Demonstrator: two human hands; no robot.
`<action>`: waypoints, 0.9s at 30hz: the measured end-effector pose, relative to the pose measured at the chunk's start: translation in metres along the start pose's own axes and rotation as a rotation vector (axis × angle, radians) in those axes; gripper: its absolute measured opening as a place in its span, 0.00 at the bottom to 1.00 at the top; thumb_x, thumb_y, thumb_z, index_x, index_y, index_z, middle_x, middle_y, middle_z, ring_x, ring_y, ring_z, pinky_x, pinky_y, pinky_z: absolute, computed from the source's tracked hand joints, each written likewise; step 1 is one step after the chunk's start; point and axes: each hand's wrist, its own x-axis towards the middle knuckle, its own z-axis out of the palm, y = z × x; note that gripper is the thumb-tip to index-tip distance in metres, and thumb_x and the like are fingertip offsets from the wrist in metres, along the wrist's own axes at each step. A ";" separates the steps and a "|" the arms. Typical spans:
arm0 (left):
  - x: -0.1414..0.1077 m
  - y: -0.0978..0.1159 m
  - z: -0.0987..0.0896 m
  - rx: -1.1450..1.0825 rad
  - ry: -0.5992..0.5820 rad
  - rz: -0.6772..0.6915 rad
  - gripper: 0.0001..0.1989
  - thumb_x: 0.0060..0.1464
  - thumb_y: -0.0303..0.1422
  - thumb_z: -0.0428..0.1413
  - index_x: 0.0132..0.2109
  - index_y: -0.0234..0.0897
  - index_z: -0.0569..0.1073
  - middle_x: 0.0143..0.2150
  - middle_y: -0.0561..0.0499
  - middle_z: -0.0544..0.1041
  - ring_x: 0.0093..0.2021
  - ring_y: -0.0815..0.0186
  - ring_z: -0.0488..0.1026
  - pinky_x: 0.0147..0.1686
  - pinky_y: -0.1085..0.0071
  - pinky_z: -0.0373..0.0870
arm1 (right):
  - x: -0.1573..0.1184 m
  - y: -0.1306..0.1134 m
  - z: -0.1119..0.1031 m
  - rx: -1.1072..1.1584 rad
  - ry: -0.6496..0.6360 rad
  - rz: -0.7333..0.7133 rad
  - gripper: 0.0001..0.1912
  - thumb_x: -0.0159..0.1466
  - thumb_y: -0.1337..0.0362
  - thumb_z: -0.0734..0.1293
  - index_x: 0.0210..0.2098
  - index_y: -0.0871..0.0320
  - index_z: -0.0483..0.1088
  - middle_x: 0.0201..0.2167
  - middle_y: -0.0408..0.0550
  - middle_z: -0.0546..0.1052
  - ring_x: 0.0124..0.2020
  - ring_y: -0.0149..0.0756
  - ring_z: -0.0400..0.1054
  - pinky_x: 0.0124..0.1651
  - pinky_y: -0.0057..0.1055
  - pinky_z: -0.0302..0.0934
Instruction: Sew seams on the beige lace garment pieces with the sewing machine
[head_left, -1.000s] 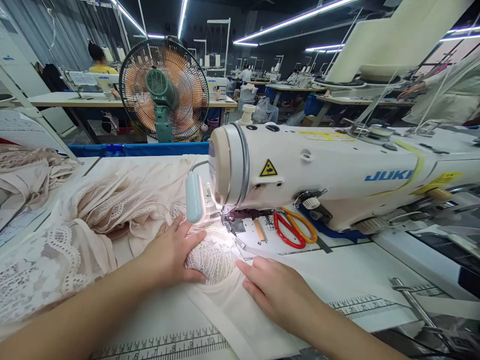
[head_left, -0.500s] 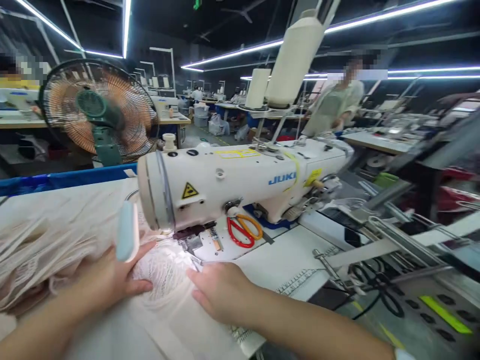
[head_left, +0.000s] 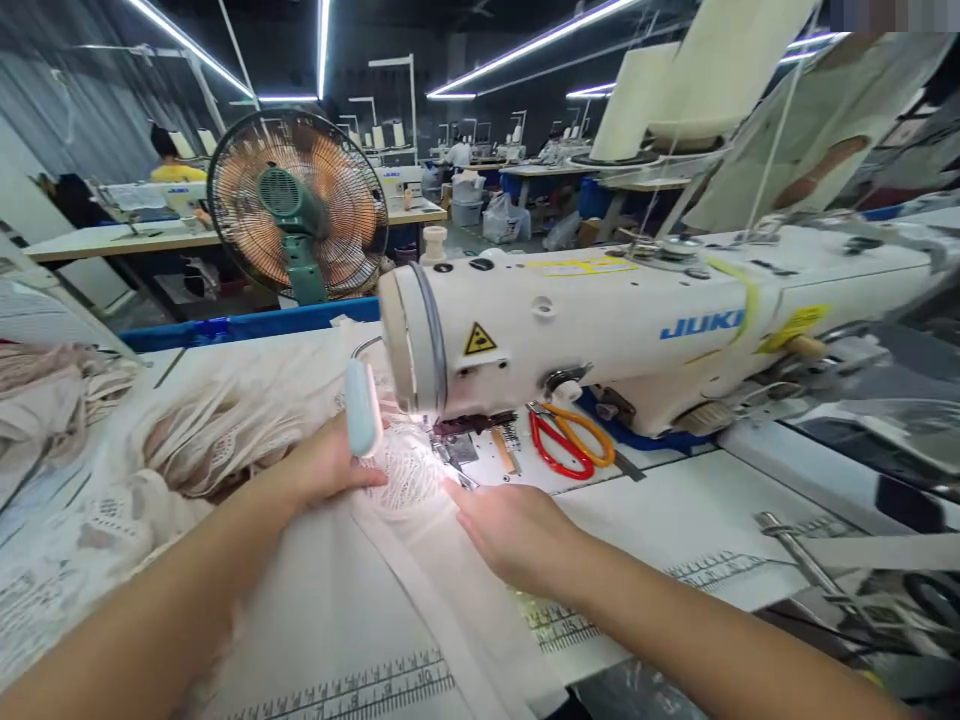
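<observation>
White lace fabric (head_left: pixel 409 478) lies under the head of a white sewing machine (head_left: pixel 555 320), lit near the needle area. Its plain lower part (head_left: pixel 457 580) hangs toward me across the table. My left hand (head_left: pixel 319 468) rests on the lace's left side, thumb stretched out and apart from the fingers. A pale blue, rounded piece (head_left: pixel 363 408) in front covers some of those fingers. On the right edge of the lace, my right hand (head_left: pixel 517 530) pinches the cloth between thumb and forefinger, close to the presser foot. The needle itself is hard to make out.
Scissors with red and orange handles (head_left: pixel 566 440) lie right of the needle area. More pale lace cloth (head_left: pixel 225 430) is heaped at left. Behind stand a fan (head_left: pixel 300 205) and thread cones (head_left: pixel 637 105). A person (head_left: pixel 817 150) stands at back right. Ruler markings (head_left: pixel 375 690) line the table's front.
My view has turned left, so machine and hands appear farther right, and more heaped cloth shows. Both hands stay at the lace by the needle. The person at right appears larger.
</observation>
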 end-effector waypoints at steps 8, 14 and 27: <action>0.002 0.002 -0.007 -0.064 0.013 0.021 0.38 0.41 0.46 0.60 0.59 0.37 0.63 0.56 0.41 0.61 0.57 0.52 0.58 0.60 0.57 0.53 | 0.002 -0.007 -0.006 -0.042 -0.122 0.033 0.39 0.56 0.74 0.56 0.66 0.52 0.43 0.36 0.49 0.71 0.37 0.40 0.67 0.32 0.34 0.58; 0.007 0.006 -0.015 -0.074 0.105 0.069 0.31 0.41 0.43 0.58 0.52 0.32 0.67 0.54 0.40 0.64 0.54 0.51 0.60 0.56 0.56 0.59 | 0.011 -0.021 -0.026 -0.090 -0.260 0.104 0.50 0.48 0.78 0.61 0.67 0.54 0.35 0.28 0.49 0.69 0.33 0.43 0.67 0.32 0.35 0.62; -0.078 0.074 0.062 0.457 0.311 0.341 0.19 0.55 0.30 0.45 0.49 0.25 0.70 0.42 0.41 0.69 0.42 0.60 0.65 0.40 0.65 0.71 | 0.010 -0.024 -0.034 -0.087 -0.307 0.160 0.51 0.52 0.76 0.63 0.67 0.55 0.31 0.32 0.51 0.70 0.38 0.43 0.68 0.39 0.38 0.64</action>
